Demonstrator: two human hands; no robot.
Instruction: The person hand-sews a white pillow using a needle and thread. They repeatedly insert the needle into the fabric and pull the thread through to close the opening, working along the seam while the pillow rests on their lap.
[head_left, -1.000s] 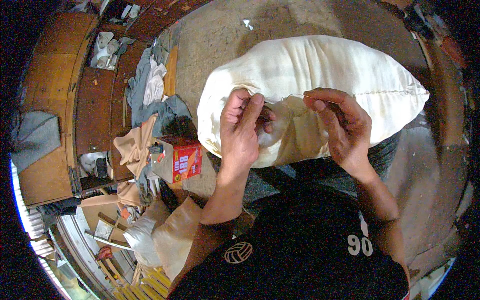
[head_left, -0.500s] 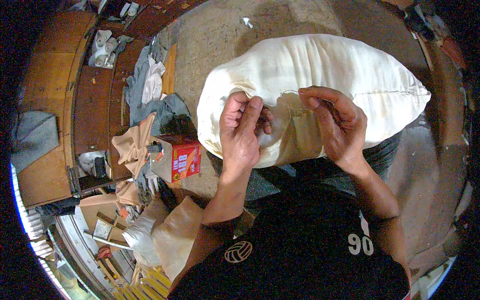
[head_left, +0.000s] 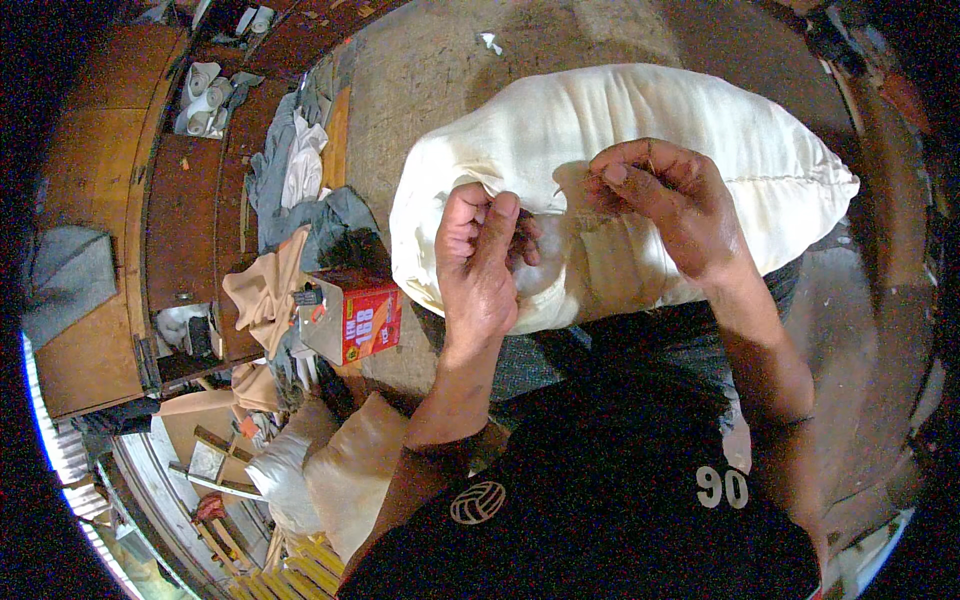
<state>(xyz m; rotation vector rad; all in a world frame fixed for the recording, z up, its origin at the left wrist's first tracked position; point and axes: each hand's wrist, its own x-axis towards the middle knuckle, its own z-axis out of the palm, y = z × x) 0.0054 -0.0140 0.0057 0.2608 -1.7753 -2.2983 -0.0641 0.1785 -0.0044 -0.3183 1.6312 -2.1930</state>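
Note:
A large, plump off-white cloth cushion (head_left: 640, 110) lies across my lap and the surface beyond, its seamed, pointed end to the right. Near its left end my left hand (head_left: 485, 250) is closed, thumb against the fingers, pinching the gathered edge of the cloth. My right hand (head_left: 665, 205) hovers above the middle of the cushion, thumb and fingertips pressed together. Whatever it pinches is too fine to make out. Shadows of both hands fall on the cushion.
A red and silver box (head_left: 365, 325) stands left of the cushion, beside beige cloth (head_left: 262, 290) and grey cloth (head_left: 335, 230). Wooden furniture (head_left: 100, 170) lines the left side. Pale stuffed cushions (head_left: 350, 470) lie lower left. A white scrap (head_left: 490, 42) lies beyond the cushion.
My right hand has risen a little away from me and turned, staying pinched. The fine curved strand at its fingertips no longer shows clearly. My left hand keeps its hold on the cloth.

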